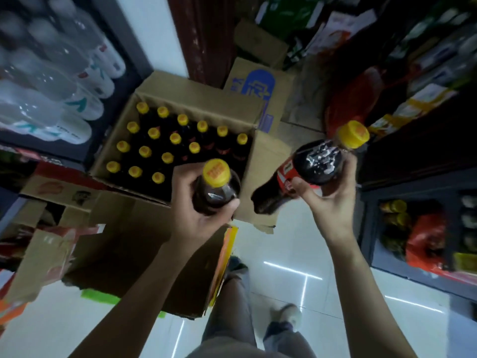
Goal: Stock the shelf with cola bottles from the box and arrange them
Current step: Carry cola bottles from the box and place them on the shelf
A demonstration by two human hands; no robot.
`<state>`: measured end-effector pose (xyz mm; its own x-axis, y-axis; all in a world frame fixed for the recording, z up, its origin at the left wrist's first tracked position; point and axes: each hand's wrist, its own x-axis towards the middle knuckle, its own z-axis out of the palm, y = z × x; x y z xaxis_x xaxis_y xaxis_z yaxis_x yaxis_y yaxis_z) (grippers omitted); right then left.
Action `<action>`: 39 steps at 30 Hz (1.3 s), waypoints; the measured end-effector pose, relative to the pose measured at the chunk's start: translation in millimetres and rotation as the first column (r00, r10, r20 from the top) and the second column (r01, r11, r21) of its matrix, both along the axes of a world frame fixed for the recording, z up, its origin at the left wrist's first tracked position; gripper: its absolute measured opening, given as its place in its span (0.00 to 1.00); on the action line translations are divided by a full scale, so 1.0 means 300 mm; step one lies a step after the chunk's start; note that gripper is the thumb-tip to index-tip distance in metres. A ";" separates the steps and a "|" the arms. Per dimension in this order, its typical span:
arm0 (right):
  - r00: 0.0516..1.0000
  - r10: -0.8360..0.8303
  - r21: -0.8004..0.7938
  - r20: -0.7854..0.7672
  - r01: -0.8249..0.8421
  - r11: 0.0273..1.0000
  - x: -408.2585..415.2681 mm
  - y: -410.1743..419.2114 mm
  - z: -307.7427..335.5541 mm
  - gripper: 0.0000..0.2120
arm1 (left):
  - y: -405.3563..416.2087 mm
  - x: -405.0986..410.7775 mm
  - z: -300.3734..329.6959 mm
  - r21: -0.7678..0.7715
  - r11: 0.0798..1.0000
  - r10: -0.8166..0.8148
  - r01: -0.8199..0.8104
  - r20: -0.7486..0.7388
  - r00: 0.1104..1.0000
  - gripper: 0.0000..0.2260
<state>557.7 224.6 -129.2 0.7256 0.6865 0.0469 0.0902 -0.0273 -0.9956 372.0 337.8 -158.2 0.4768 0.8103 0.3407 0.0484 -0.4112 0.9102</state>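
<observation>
An open cardboard box (198,98) stands on the floor, holding several dark cola bottles with yellow caps (154,133). My left hand (192,205) grips one cola bottle (216,187) upright by its shoulder, just over the box's near right corner. My right hand (327,192) holds a second cola bottle (317,164) with a red label, tilted so its yellow cap points up and to the right, above the floor to the right of the box.
Large clear water bottles (51,73) fill a rack at the left. An empty open carton (124,241) lies in front of the box, more cartons (258,83) behind. Dark shelves with goods (423,228) line the right. White tiled floor and my feet show below.
</observation>
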 end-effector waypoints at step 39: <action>0.743 -0.604 0.154 0.288 0.587 0.795 1.277 -2.297 0.706 0.23 | -2.048 1.727 0.841 0.098 0.645 -0.764 0.758 0.107 0.636 0.19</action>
